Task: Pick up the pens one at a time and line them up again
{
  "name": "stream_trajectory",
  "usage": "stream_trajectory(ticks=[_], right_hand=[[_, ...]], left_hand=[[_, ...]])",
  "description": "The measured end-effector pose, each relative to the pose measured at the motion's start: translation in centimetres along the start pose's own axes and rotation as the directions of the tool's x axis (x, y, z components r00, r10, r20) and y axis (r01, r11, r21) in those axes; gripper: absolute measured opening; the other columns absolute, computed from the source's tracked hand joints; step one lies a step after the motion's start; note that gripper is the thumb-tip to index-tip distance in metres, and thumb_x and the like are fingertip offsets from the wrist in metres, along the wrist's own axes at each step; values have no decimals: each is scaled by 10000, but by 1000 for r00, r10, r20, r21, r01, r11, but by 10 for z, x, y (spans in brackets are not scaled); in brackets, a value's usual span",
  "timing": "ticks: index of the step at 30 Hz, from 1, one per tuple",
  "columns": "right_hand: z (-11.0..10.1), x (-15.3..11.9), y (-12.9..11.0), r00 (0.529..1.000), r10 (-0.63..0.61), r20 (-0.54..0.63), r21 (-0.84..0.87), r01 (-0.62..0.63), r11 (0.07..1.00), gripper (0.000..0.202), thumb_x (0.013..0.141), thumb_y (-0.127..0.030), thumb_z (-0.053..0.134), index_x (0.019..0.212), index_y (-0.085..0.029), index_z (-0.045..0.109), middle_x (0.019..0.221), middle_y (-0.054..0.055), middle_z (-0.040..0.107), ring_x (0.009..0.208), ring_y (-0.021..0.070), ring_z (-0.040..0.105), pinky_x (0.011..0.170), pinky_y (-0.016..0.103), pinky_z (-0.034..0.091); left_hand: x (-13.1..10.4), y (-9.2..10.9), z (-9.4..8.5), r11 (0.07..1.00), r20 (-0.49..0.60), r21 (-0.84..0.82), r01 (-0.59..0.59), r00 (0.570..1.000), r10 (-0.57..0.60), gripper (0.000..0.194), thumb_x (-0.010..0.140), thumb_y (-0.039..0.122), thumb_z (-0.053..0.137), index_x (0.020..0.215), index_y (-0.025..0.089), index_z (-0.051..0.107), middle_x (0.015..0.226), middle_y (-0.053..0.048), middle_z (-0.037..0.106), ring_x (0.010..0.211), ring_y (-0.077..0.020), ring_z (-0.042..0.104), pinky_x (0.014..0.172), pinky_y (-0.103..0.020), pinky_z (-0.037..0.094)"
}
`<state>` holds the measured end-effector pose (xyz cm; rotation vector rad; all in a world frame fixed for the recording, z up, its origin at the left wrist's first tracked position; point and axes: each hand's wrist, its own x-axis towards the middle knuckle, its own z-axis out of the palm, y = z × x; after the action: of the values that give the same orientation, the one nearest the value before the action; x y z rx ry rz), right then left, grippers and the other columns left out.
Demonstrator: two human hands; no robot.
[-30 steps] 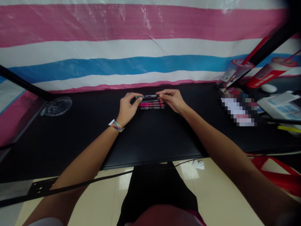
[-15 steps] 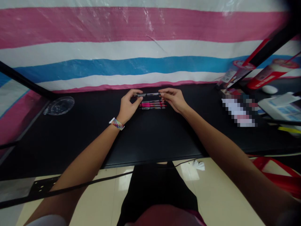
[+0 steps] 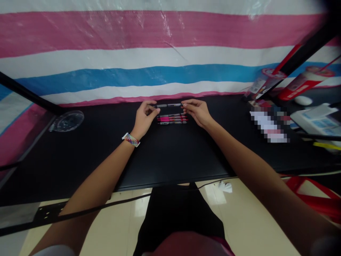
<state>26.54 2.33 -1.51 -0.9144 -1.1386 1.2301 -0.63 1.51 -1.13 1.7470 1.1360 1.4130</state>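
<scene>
A dark pen with a clear barrel (image 3: 169,105) lies crosswise between my two hands, near the back of the black table. My left hand (image 3: 146,115), with a colourful woven band on its wrist, closes thumb and fingers at the pen's left end. At the other end, the fingertips of my right hand (image 3: 196,110) pinch the pen. Just in front of it, several pens (image 3: 172,118) lie side by side on the table, pink ones among grey and clear ones, roughly parallel to the held pen.
On the left of the black table (image 3: 170,156) is a round clear plastic lid (image 3: 69,121). To the right stand a cup with a red straw (image 3: 266,83) and a red cup (image 3: 303,83), near a white egg-shaped thing (image 3: 303,100) and a white box (image 3: 319,121). Striped sheeting (image 3: 170,74) hangs behind.
The held pen has moved slightly away from the row of pens, toward the back. My left hand has shifted a little to the left; my right hand has hardly moved.
</scene>
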Motion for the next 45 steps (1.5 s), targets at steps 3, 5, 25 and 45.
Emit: stream_trajectory(ticks=[3,5,25,45], right_hand=[[-3,1,1,1000,-1,-15,1,1,1000,315,683,-398,999,915,-228,871,891,49,804,793,185,707,816,391,649],[-4,3,2,1000,1,-14,-13,-2,1000,324,686,-407,998,920,-227,868,901,52,806,791,188,708,822,401,653],[-2,1,0,1000,24,-10,20,-24,1000,327,685,-386,1012,937,-217,890,875,49,804,771,174,710,813,375,655],[-17,16,11,969,-98,-228,-70,84,994,160,745,-294,829,891,-244,787,791,17,735,745,186,698,814,396,628]], left_hand=[[0,-2,-1,999,-2,45,-5,1000,5,256,1014,463,741,884,252,677,784,-19,749,781,-190,718,842,-380,596],[0,-3,0,998,-15,57,10,1000,-9,199,1010,423,737,936,248,677,770,-13,740,783,-190,721,851,-378,597],[1,-1,-2,999,-43,42,19,999,-17,177,1008,355,763,881,235,737,873,-43,800,870,-192,768,901,-377,625],[6,-24,-6,992,-178,-125,5,984,-27,139,916,269,862,1053,265,884,1044,-54,883,1031,-232,839,1025,-415,665]])
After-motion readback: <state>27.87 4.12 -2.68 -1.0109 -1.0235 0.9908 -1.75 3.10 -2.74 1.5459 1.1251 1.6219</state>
